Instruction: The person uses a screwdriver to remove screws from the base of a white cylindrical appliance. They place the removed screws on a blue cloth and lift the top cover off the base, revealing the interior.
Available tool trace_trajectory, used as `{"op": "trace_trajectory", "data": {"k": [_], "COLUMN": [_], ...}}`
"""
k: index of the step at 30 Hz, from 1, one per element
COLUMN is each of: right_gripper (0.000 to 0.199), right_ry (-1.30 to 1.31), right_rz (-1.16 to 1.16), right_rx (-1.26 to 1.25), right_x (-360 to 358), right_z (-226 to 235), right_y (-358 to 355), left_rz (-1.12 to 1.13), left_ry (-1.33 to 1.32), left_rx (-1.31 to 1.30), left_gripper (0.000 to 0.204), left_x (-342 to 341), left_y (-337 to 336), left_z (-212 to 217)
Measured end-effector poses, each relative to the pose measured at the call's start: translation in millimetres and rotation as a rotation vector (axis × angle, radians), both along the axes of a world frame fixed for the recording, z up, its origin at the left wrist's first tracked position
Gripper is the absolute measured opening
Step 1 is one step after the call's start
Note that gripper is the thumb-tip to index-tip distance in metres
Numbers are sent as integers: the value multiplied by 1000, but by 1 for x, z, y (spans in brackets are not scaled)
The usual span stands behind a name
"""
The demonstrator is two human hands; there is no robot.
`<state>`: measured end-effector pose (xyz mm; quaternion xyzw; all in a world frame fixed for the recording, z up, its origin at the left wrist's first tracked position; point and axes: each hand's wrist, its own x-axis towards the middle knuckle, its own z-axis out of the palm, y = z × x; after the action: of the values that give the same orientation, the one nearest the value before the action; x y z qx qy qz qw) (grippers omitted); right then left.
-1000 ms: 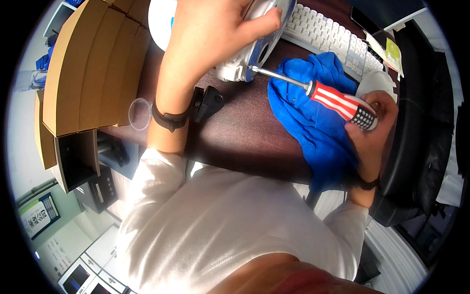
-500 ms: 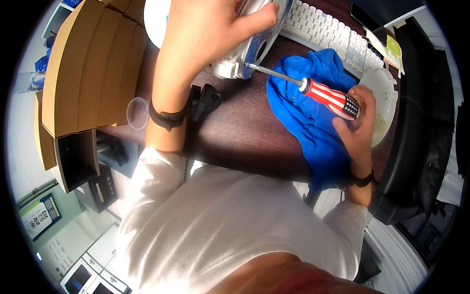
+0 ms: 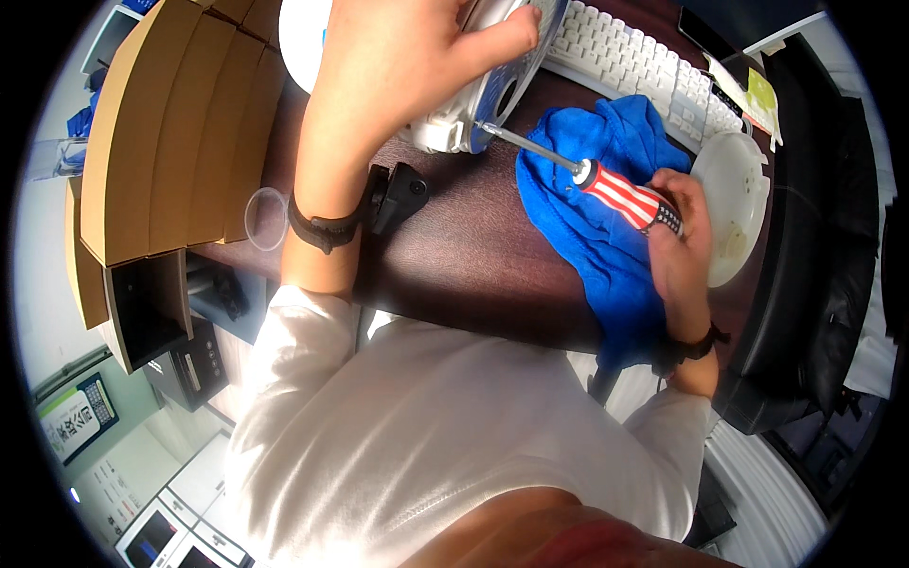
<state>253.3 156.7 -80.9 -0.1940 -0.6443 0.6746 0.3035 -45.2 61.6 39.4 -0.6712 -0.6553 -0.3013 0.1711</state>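
My right hand [image 3: 684, 222] is wrapped around the end of a screwdriver [image 3: 620, 194] with a red-and-white striped handle and a dark starred end. Its metal shaft points up and left, and the tip meets the edge of a white appliance with a round blue-and-silver face [image 3: 443, 130]. My left hand [image 3: 402, 57] grips that appliance from above, the thumb stretched over its rim; the other fingers are mostly out of sight. A crumpled blue cloth [image 3: 587, 227] lies beneath the screwdriver and hangs over the table edge.
Beyond the cloth lies a white keyboard [image 3: 644, 71]. A white round dish-like part [image 3: 734, 208] rests at the right. Next to my left wrist are a black device [image 3: 402, 194] and a clear round lid [image 3: 266, 219]. Cardboard boxes [image 3: 180, 133] stand at the left of the dark table [image 3: 464, 256].
My right hand has turned and closed more around the screwdriver's handle, whose end has shifted slightly left and down. The tip stays at the appliance, and my left hand has not moved.
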Motion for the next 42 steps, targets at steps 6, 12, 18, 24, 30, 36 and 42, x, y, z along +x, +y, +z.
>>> {"op": "trace_trajectory", "data": {"k": [6,12,18,24,30,36,42], "right_gripper": [35,37,37,35,27,37,49], "right_ry": [5,-167,53,-95,-73,115,-206], "right_rz": [175,-20,58,300,126,110,160], "right_rx": [-468,95,-509,-868,-437,-617,-857], "right_x": [-9,-5,-7,-16,-9,-11,-17], "right_z": [4,9,8,15,8,4,14], "right_y": [-14,-2,-6,-5,-10,-11,-14], "left_rz": [-55,-29,14,-56,-43,10,-25], "left_ry": [-2,-9,1,-8,-17,6,-13], "left_rx": [89,64,5,91,79,12,61], "left_gripper": [46,46,45,45,46,46,46], "left_x": [0,2,1,2,2,0,3], "left_y": [1,-2,-2,0,-1,-1,0], "left_z": [-5,-2,0,-5,-3,-2,-4]}}
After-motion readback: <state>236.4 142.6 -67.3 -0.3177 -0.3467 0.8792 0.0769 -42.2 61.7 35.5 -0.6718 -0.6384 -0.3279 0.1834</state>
